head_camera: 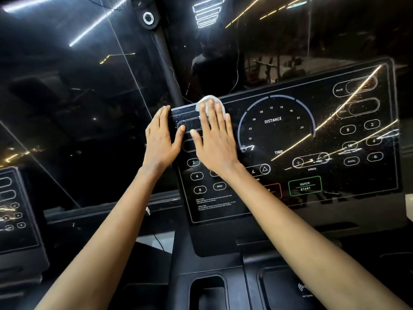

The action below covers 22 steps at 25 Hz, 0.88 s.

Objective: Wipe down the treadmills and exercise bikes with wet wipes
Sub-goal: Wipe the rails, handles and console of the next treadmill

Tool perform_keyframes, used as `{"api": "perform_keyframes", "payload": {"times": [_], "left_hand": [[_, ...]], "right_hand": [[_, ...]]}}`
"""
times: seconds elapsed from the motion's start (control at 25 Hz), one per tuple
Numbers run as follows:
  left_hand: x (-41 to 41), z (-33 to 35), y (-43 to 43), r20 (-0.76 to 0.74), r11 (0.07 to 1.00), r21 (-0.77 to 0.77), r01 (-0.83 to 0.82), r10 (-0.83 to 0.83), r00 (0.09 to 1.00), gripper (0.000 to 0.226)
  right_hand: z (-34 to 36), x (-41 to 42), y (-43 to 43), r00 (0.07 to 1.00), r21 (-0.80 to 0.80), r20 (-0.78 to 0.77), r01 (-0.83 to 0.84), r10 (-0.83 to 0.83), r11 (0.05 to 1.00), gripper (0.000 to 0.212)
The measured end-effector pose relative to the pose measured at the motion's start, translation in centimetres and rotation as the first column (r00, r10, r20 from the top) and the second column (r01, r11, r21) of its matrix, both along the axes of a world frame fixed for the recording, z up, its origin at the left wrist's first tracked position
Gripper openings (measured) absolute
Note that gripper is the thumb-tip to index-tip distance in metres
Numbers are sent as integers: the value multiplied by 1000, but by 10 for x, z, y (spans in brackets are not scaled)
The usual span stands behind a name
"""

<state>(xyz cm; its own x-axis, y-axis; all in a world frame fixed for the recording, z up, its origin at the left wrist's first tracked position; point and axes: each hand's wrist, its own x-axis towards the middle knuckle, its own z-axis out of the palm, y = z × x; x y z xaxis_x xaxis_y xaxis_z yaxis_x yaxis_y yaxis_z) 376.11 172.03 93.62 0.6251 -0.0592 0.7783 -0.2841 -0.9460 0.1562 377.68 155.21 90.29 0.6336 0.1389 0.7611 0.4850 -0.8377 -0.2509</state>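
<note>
1. Forearms come up from the bottom edge of view, over the moulded tray recess point(207, 291) below the display.
2. Neighbouring console point(15, 209) sits low at far left, untouched, well apart from both hands.
3. Left hand point(162, 139): released, fingers straight along the left edge of the treadmill console point(290, 198), thumb on the panel face. It holds nothing. Judged to be bracing the panel.
4. Right hand point(215, 139): flat, fingers straight and together, palm down on the upper-left part of the panel.
5. Wet wipe point(210, 100): bunched under the right fingertips, pressed to the glass near the top edge, left of the DISTANCE dial point(273, 120).
6. Step in hand, as I judge it: wiping the display, with only the left corner under way.
7. Next move calls for steady flat pressure swept rightward across the dial and the speed keys. Specks show at upper right (dust or droplets, cannot tell).
8. Dark window glass point(89, 86) behind reflects ceiling lights.
</note>
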Motion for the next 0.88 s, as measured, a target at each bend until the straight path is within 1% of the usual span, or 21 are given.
{"api": "perform_keyframes", "payload": {"times": [0.08,0.2,0.28,0.4,0.44,0.6,0.68,0.8,0.84,0.88], "left_hand": [[0,1,2,-7,1000,2,18,-18,1000,65],[0,1,4,-16,1000,3,30,-30,999,66],[1,3,6,11,999,33,27,-27,1000,65],[5,4,4,44,994,102,27,-32,999,63],[6,5,2,43,993,111,38,-43,998,61],[9,7,-7,11,994,95,46,-47,999,59],[10,6,-6,8,994,93,56,-57,998,59],[11,6,-2,7,994,95,63,-64,998,58],[11,6,-1,3,993,96,63,-64,998,58],[11,6,0,-2,993,102,63,-64,998,58]], "right_hand": [[3,2,0,1000,-15,15,1,-1,1000,67],[-3,2,-9,992,108,-27,127,-125,986,64],[-5,-2,-6,986,154,-60,161,-153,975,66],[-3,-3,-5,994,77,-18,110,-109,991,65],[-2,-1,-12,992,82,-11,123,-122,989,63],[-16,-2,-36,963,218,-110,263,-244,940,65],[-25,-11,-25,965,203,-113,254,-235,946,68],[-26,-13,-14,981,109,-52,193,-188,975,68],[-22,-9,-17,979,104,-50,204,-200,973,67],[-18,-4,-23,972,135,-67,233,-225,963,66]]}}
